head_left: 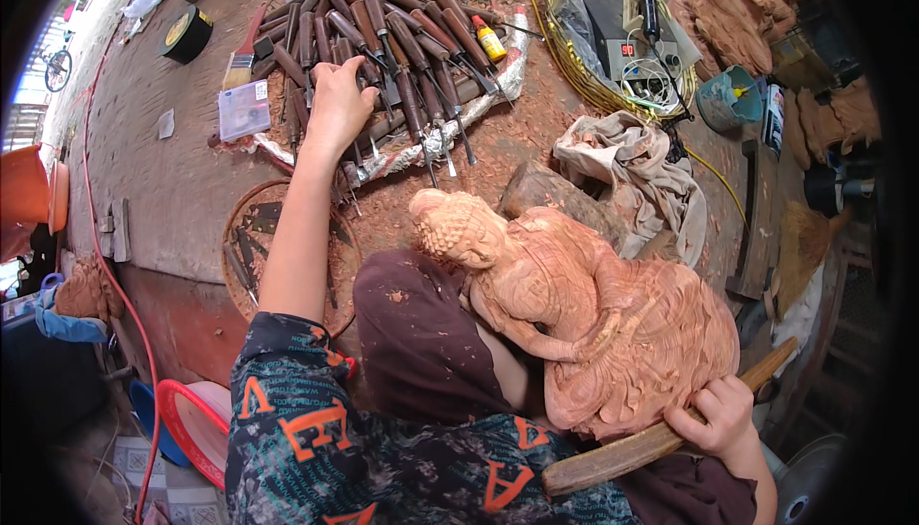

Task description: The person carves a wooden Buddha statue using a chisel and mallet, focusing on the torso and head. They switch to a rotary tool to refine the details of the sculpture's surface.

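Left hand (pixel 340 104), nearer the wood-handled carving chisels (pixel 407 42), which lie beneath and rightward, many handles slanting down-right; fingers bent (hold, if any, cannot be told). Right hand (pixel 720 417): fingers clamped around a wooden bar (pixel 613 460). The carved Buddha statue (pixel 574 286) lies between, head upper left.

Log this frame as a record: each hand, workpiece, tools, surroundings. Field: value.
left hand: left hand over the chisels, grip unclear
right hand: right hand closed around a wooden bar
workpiece: carved statue, tilted, head toward the left
tools: chisels in a loose pile; brush left of it
beside pile: clear case, yellow bottle
beyond statue: crumpled cloth
upper right: second carving
debris: wood chips around the pile
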`<state>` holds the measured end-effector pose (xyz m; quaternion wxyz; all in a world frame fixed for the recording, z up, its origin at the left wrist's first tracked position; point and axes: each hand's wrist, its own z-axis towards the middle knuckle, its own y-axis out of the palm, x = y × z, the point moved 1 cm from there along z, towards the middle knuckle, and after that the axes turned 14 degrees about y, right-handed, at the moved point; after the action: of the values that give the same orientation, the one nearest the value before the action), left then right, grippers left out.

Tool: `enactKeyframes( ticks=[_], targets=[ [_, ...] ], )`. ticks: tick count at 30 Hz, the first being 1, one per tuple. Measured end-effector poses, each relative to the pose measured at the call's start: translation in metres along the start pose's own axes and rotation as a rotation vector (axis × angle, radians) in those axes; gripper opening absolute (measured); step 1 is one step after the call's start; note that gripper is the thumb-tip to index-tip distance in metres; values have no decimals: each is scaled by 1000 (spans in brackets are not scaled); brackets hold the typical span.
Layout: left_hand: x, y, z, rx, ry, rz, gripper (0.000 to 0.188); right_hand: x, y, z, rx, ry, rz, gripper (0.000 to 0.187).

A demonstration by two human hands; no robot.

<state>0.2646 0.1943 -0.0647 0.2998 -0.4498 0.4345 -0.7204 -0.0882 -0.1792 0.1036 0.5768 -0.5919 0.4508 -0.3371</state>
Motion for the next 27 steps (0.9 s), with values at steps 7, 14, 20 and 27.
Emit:
enactKeyframes(
  ticks=[7,14,20,27],
  targets=[
    [-37,-23,-1,85,-4,34,19,0,-1,-1,-9,-6,-10,23],
    [-50,-32,-25,12,-241,-224,11,-1,0,2,-18,10,15,23],
    [-45,-38,-46,52,-328,-328,11,0,-1,1,-7,-5,30,22],
    [-45,-38,-63,86,-410,-324,13,-1,0,0,-10,4,28,22]
  ],
)
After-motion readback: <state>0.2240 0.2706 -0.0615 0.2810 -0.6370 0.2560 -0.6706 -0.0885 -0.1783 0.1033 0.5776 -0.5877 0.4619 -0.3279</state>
